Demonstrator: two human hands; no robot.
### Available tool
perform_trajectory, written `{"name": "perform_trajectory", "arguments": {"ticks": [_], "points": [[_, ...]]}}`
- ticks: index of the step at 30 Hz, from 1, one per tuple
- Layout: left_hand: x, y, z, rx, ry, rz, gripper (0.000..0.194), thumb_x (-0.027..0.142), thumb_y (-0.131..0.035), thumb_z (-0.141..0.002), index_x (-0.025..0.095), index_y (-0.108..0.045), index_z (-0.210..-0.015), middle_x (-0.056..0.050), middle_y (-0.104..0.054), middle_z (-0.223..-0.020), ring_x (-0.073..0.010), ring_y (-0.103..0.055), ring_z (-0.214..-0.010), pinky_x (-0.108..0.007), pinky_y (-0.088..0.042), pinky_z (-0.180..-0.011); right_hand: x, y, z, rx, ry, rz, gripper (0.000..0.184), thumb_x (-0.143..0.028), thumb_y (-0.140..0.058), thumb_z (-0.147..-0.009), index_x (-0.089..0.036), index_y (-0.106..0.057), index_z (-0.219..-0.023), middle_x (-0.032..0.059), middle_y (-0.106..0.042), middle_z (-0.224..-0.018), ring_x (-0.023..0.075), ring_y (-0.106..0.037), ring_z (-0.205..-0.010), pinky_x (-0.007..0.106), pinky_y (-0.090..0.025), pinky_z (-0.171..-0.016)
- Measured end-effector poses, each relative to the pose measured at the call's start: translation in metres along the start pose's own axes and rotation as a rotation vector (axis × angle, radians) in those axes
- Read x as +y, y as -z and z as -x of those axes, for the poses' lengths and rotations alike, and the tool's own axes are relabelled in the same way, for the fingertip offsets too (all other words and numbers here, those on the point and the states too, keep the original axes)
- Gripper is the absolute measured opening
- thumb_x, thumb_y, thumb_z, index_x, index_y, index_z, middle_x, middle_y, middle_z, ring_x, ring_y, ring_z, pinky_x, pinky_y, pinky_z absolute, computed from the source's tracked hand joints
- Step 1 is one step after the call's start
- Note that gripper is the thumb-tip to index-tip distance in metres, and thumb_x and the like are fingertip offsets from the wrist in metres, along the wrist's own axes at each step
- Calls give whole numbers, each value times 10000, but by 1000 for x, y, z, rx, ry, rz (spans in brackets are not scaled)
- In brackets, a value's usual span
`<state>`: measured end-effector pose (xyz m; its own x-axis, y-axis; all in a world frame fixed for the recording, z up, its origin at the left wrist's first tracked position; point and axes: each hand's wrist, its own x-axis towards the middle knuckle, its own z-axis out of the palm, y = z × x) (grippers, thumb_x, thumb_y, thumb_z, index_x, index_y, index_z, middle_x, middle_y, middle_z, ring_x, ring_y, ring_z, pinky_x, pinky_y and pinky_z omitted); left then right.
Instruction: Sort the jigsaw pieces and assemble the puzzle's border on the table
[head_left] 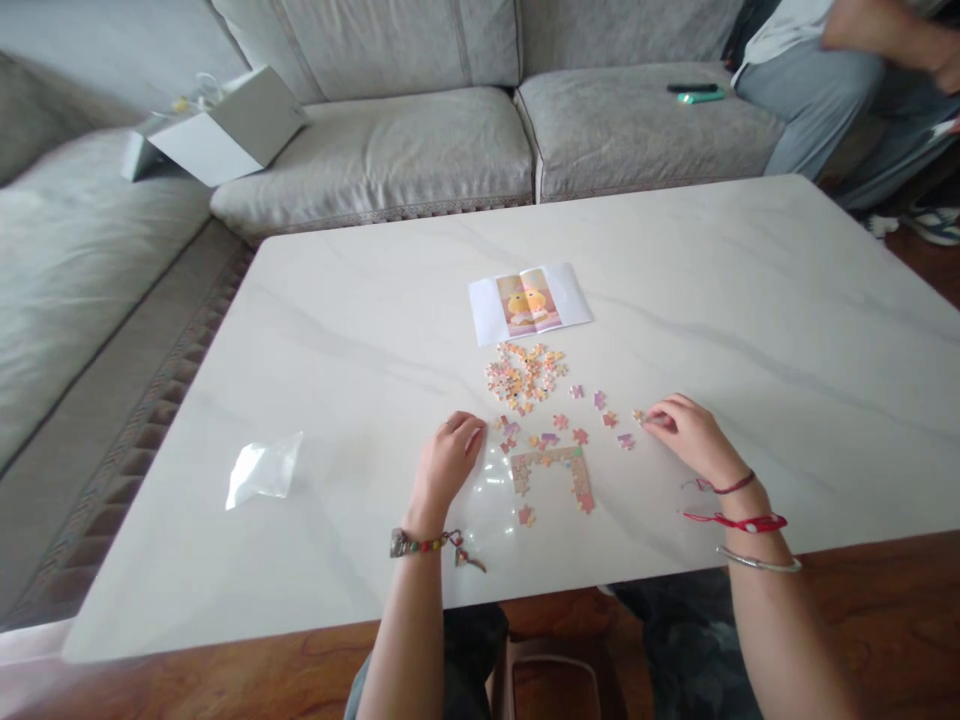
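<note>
The right hand (pixel 691 434) pinches a small tan jigsaw piece (pixel 638 416) between its fingers (pixel 658 421). The left hand (pixel 446 462), fingers loosely curled, rests just beside a partly joined pink-and-tan jigsaw border (pixel 550 472) near the white marble counter's (pixel 712 300) front edge.

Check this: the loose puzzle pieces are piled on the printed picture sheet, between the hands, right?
No: the head view shows the loose puzzle pieces piled nearer the person than the printed picture sheet, not on it, between the left hand and right hand.
</note>
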<state>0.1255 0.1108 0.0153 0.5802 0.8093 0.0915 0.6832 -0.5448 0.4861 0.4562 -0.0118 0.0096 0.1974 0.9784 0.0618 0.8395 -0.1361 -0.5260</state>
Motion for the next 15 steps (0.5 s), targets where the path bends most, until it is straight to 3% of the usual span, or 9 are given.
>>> {"name": "perform_trajectory", "arguments": {"ticks": [8,15], "points": [[17,-8,2,-111,64,85,155,303,-519,-771,221,-594,-880,-8,-536,-785,-118,-526,-658,-243,-434,-638,-8,0,-5,85,56,134,106,-226,-492,-746,-190,-553,-667,37,-563,-716,150,-540,-621,278,-430,-611],[22,-9,3,-133,60,113,110,223,-466,-800,191,-571,-786,-30,-532,-803,-134,-520,-709,-250,-418,-644,-20,-3,-7,109,72,154,110,-214,-483,-759,-181,-572,-702,39,-570,-759,136,-526,-616,270,-421,-639]]}}
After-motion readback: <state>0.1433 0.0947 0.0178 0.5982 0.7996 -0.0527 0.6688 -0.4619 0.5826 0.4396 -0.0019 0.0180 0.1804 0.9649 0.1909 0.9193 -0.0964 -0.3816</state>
